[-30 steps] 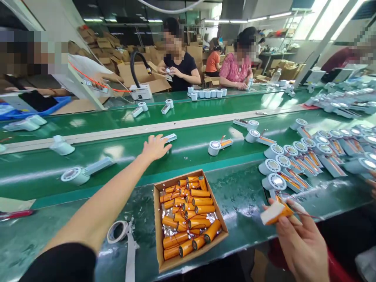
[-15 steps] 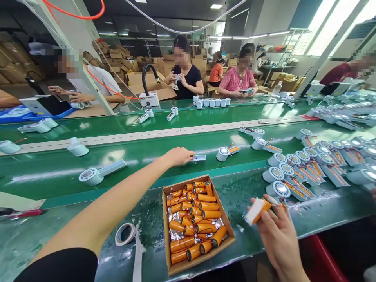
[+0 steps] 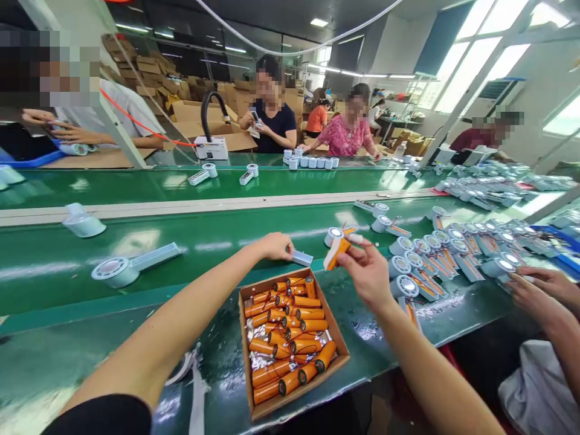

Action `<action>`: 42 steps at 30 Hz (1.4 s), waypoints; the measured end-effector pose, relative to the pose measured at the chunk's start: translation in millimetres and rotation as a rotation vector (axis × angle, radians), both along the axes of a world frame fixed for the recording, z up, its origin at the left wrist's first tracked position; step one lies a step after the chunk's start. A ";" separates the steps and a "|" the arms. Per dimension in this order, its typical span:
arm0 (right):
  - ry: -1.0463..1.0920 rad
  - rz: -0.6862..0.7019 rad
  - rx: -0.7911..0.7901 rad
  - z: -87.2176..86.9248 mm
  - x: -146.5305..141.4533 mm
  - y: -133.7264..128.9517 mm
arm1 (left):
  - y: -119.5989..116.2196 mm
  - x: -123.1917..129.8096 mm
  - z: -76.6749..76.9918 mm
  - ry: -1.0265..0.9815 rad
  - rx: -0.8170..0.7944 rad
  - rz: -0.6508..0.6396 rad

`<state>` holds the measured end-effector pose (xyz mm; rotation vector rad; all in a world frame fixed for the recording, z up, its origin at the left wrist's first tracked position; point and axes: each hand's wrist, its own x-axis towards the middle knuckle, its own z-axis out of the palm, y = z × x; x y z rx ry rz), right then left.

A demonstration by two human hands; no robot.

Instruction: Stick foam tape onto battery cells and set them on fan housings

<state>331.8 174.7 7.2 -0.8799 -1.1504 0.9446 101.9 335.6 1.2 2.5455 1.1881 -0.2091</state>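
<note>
My left hand [image 3: 275,246] is closed around the hidden end of a pale blue handheld fan housing, whose hollow handle [image 3: 302,258] sticks out to the right over the green belt. My right hand [image 3: 368,270] pinches an orange cylindrical battery [image 3: 337,254] with a strip of white tape along one side. The battery is held in the air just right of the handle, apart from it. Below both hands stands a cardboard box [image 3: 343,355], filled with several orange batteries [image 3: 312,326] with thin red wires.
A tape roll [image 3: 183,368] lies left of the box. On the belt sits a fan housing [image 3: 116,272] at the left. Rows of fan housings [image 3: 453,244] with batteries fill the right. A co-worker's hands [image 3: 539,293] work there. Other people sit across the belt.
My right hand has moved left and away from me with the battery, close to the handle. My left hand keeps its hold. The view has shifted right; a co-worker's hands now show.
</note>
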 end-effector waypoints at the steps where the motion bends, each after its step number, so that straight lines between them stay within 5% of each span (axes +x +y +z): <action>1: -0.128 -0.013 0.009 -3.0 1.7 19.1 | -0.8 0.0 0.0 -0.040 -0.025 -0.002; 6: -0.903 0.128 0.031 -33.1 -3.7 86.8 | -6.5 4.2 -4.0 -0.179 -0.032 0.104; 12: -1.347 0.246 0.019 -41.6 -12.1 91.5 | -6.1 20.2 -12.7 -0.233 -0.002 0.246; 18: -1.600 0.303 -0.019 -34.4 -30.6 104.0 | -13.4 34.4 -19.2 -0.292 0.035 0.363; 23: -1.595 0.315 0.061 -35.6 -30.4 110.1 | -31.4 32.5 -1.9 -0.419 0.078 0.401; 26: -1.478 0.252 0.127 -43.2 -10.1 109.6 | -69.2 -18.4 11.6 -0.544 0.147 0.400; 29: -1.306 0.088 0.130 -55.8 13.0 118.2 | -152.2 -107.6 10.7 -0.608 0.242 0.463; 32: -1.144 -0.065 0.124 -61.4 22.0 127.5 | -257.1 -192.8 -8.4 -0.577 0.424 0.533; 34: -1.063 -0.139 0.145 -54.2 16.3 123.9 | -310.5 -226.3 -29.0 -0.410 0.435 0.462; 36: -0.958 -0.155 0.188 -38.0 1.9 106.2 | -337.8 -235.5 -48.8 -0.226 0.414 0.431; 38: -0.863 -0.071 0.234 -16.5 -17.7 73.4 | -340.9 -225.5 -59.8 -0.100 0.450 0.446; 42: -0.813 0.356 0.119 24.9 -51.8 -16.9 | -321.6 -185.2 -43.8 -0.088 0.677 0.357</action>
